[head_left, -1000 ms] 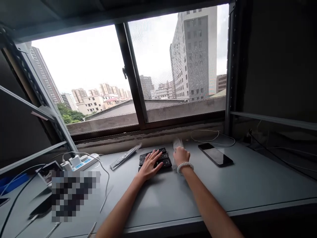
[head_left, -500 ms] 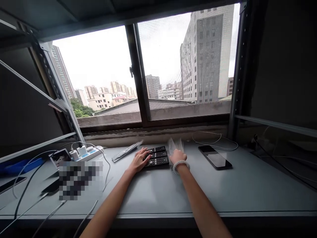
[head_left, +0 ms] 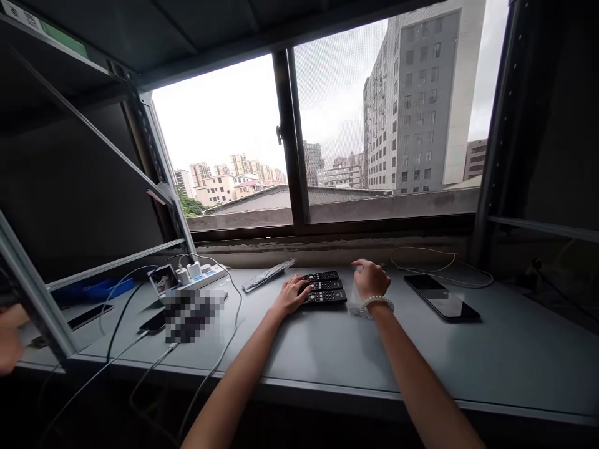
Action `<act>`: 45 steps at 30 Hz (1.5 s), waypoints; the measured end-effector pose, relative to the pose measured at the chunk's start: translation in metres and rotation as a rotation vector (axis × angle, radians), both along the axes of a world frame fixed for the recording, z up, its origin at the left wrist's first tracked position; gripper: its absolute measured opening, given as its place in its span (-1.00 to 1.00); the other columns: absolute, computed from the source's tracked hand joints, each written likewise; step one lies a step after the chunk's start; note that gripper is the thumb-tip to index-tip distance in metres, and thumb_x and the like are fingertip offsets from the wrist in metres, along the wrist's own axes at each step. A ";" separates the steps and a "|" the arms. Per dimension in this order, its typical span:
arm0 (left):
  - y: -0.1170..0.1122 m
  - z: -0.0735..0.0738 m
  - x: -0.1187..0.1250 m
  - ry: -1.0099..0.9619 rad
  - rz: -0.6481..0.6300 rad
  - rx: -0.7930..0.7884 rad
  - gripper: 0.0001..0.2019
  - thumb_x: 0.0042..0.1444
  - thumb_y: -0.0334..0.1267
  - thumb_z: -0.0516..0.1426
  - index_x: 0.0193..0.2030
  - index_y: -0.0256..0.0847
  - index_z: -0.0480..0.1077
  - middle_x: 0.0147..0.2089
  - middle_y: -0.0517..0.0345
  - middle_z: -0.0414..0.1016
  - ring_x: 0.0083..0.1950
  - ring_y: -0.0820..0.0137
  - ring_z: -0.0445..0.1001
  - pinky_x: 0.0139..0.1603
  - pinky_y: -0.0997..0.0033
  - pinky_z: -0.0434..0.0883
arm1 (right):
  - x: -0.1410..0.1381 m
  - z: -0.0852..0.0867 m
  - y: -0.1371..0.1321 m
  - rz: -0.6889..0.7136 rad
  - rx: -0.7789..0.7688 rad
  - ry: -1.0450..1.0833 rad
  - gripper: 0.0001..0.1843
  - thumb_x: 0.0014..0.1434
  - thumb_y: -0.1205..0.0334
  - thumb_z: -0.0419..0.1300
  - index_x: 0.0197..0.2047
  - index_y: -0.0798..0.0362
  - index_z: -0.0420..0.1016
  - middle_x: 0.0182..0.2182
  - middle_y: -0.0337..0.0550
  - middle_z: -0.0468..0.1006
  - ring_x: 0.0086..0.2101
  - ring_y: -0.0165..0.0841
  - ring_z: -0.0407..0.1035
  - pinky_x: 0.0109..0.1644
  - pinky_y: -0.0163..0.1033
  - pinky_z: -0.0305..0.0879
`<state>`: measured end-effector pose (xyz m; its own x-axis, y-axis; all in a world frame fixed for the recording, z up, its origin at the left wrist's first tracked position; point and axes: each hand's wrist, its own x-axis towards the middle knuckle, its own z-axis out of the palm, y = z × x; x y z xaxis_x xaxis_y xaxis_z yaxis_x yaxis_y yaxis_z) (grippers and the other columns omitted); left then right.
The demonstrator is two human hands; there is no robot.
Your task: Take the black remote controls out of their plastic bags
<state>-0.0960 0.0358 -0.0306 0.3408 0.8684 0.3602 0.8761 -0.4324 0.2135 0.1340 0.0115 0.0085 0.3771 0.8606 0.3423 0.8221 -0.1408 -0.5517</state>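
Three black remote controls (head_left: 327, 295) lie side by side on the grey tabletop, rows of buttons facing up. My left hand (head_left: 291, 294) rests over their left ends with its fingers spread, covering part of them. To their right, my right hand (head_left: 373, 279), with a beaded bracelet at the wrist, is bent and mostly closed. A crumpled clear plastic bag (head_left: 356, 298) shows below and left of it, against the fingers; much of the grip is hidden. Behind my left hand lies a flat clear plastic packet (head_left: 269, 275).
A black phone (head_left: 442, 298) lies at the right, with a white cable (head_left: 449, 269) behind it. On the left stand a white power strip (head_left: 206, 277) with chargers, several cables and a blue tray (head_left: 112, 289). Another person's blurred hand (head_left: 9, 343) appears at the left edge.
The view has turned left, so the table things sit further right. My right hand has lifted and turned beside the remotes, with the bag lower. My left hand stays on the remotes.
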 end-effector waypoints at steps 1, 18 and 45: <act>-0.001 0.001 0.000 -0.004 0.003 0.004 -0.54 0.25 0.03 -0.17 0.07 -0.13 0.33 0.20 0.04 0.25 0.29 0.25 0.11 0.27 0.18 0.09 | 0.000 0.000 0.000 -0.007 0.013 -0.006 -0.56 0.17 0.40 -0.05 0.01 -0.12 0.46 -0.19 -0.06 0.53 -0.17 -0.28 0.41 -0.23 -0.29 0.19; -0.015 0.006 0.033 -0.029 -0.209 0.029 -0.67 0.24 -0.12 -0.10 0.01 -0.12 0.36 0.22 0.07 0.23 0.32 0.23 0.07 0.28 0.16 0.10 | -0.005 -0.011 0.005 0.076 -0.159 0.036 -0.67 0.20 0.14 -0.03 -0.14 -0.02 0.52 -0.32 -0.07 0.57 -0.23 -0.23 0.42 -0.24 -0.24 0.20; -0.015 -0.012 0.039 -0.124 -0.106 0.025 -0.53 0.21 -0.05 -0.10 0.19 -0.19 0.21 0.28 -0.05 0.14 0.36 0.08 -0.10 0.28 -0.02 -0.01 | 0.001 -0.071 0.026 0.186 -0.331 -0.261 -0.50 0.30 0.17 -0.26 0.25 -0.14 0.17 0.27 -0.18 0.07 0.26 -0.30 -0.11 0.27 0.06 -0.23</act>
<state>-0.0575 0.0210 -0.0431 0.3814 0.8204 0.4260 0.7930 -0.5272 0.3053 0.1354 0.0378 -0.0628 0.1434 0.9845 0.1008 0.9556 -0.1113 -0.2729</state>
